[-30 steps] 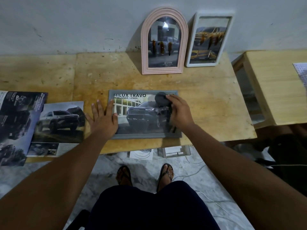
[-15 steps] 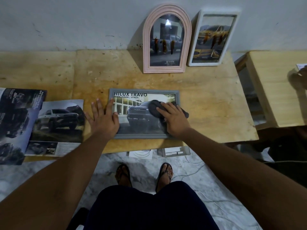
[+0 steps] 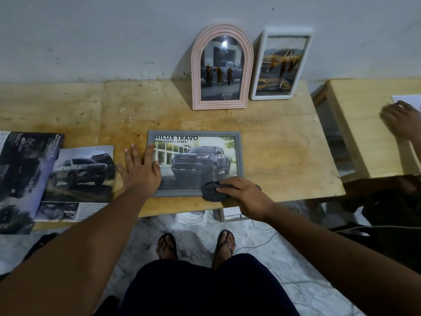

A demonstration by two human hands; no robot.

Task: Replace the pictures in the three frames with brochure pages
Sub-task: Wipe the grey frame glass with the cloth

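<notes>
Looking down at the desk [image 3: 273, 144], where does the grey frame [image 3: 242, 156] lie?

Flat on the wood near the front edge, face up. It holds a brochure page [image 3: 196, 160] with a dark pickup and the heading HILUX TRAVO.

And the hands?

The left hand [image 3: 141, 169] lies open, fingers spread and palm down, partly on the frame's left edge and partly on the desk beside it. The right hand [image 3: 241, 192] has its fingers bent over a dark cloth [image 3: 210, 190], holding it against the frame's lower right corner.

What about the other two frames?

Both stand at the back, leaning on the wall [image 3: 114, 30]. The pink arched frame [image 3: 196, 71] shows a dark truck; the white frame [image 3: 257, 71], just beside it on the right, shows a yellow vehicle. The glass of each carries reflections.

Anything to the left?

An open brochure [image 3: 77, 174] lies there, its nearest page just beside the left hand, showing a pale pickup.

And on the right?

A second wooden table [image 3: 364, 110], with another person's hand [image 3: 401, 119] resting on it near a sheet of paper. Below, sandalled feet [image 3: 167, 246] stand on a marbled floor.
</notes>
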